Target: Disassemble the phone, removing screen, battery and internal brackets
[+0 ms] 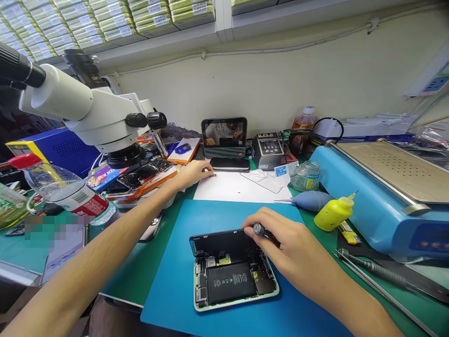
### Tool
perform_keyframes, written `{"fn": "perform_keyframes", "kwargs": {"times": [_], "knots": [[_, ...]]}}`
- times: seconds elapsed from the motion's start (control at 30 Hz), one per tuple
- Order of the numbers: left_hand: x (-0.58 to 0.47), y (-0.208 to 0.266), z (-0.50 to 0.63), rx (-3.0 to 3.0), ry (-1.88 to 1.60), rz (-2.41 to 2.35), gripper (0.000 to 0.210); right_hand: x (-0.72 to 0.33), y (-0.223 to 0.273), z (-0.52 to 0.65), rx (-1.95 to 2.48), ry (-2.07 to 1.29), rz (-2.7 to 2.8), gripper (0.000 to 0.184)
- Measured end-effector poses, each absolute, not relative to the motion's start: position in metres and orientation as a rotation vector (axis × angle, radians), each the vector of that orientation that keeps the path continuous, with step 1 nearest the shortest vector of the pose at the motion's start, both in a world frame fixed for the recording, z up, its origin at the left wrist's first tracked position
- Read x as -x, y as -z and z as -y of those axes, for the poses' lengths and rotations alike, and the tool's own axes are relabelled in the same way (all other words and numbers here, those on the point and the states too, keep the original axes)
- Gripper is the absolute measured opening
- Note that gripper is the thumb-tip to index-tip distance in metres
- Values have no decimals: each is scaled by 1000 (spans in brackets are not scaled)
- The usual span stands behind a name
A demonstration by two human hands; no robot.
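Observation:
An opened phone [229,283] lies on a blue mat [168,262], its battery and inner parts showing. Its screen [219,243] is tilted up along the far edge. My right hand [280,234] is closed at the screen's upper right edge, with a screwdriver [258,229] held in it; the cap end points toward the screen and the tip is hidden. Reaching far forward, my left hand [196,173] pinches at the left edge of a white sheet [224,187]. A tiny dark piece shows at its fingertips, too small to name.
A microscope [105,117] overhangs the left side, near a plastic bottle [77,192]. Behind the sheet stands a small display [224,135]. On the right are a glass jar [306,177], blue air blower [312,200], yellow bottle [333,214], tweezers [382,290] and blue machine [365,196].

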State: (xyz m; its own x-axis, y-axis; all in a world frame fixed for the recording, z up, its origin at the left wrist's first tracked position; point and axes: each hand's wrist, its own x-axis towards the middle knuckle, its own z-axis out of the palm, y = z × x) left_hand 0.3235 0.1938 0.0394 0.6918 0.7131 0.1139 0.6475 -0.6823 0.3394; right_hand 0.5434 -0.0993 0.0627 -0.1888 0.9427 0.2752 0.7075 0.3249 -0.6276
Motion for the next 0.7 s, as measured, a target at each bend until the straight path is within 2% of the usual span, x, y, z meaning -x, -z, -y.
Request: {"fn": "perform_keyframes", "kwargs": {"times": [0.33, 0.7], "knots": [[-322, -40, -197, -2618, -314, -1090, 33, -544, -59, 99, 1428, -476, 1966, 19], [-311, -38, -202, -2642, -453, -1099, 34, -544, -59, 100, 1444, -479, 1968, 19]]}}
